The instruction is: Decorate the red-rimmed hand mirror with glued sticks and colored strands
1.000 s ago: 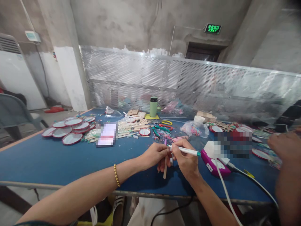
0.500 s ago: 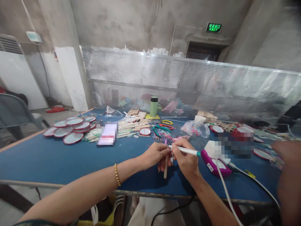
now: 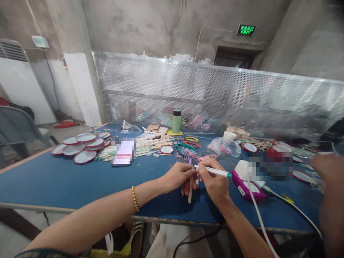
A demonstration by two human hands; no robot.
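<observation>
My left hand (image 3: 183,176), with a gold bead bracelet on its wrist, is closed on a flat wooden stick (image 3: 190,195) that points down toward the table's front edge. My right hand (image 3: 213,179) pinches a white marker (image 3: 216,171) with a teal end; the marker's tip meets the fingers of my left hand. A purple piece (image 3: 190,161) stands just above the joined fingertips. Part of another white object (image 3: 197,182) shows between the hands, and what it is cannot be made out.
Round red-rimmed discs (image 3: 85,156) pile up at the left beside a phone (image 3: 123,152) and wooden sticks (image 3: 156,143). Behind are pliers (image 3: 185,151) and a green bottle (image 3: 176,122). A purple power strip (image 3: 248,186) with cables lies right. Another person's hand (image 3: 326,166) reaches in far right.
The view has shifted slightly. Both of my hands keep nearly the same pose and hold. The other person's hand at the far right has risen a little.
</observation>
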